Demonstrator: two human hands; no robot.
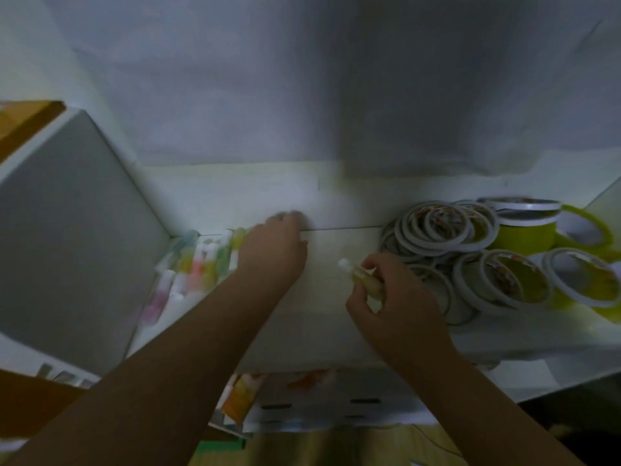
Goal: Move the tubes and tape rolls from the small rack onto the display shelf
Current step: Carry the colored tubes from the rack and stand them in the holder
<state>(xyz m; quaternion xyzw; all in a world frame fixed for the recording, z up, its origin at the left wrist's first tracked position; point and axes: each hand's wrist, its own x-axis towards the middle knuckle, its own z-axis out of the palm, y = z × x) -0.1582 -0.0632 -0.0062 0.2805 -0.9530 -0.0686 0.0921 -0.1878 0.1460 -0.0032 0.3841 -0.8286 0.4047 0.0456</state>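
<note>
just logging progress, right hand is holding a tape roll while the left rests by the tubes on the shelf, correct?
Not quite. The head view shows the right hand pinching a yellowish tube with a white cap, not a tape roll. The tape rolls lie piled on the shelf to its right. The rest holds: the left hand rests by the tubes on the shelf.

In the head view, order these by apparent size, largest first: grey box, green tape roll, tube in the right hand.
1. Grey box, though nearer the camera.
2. Green tape roll.
3. Tube, partly covered by the right hand.
</note>
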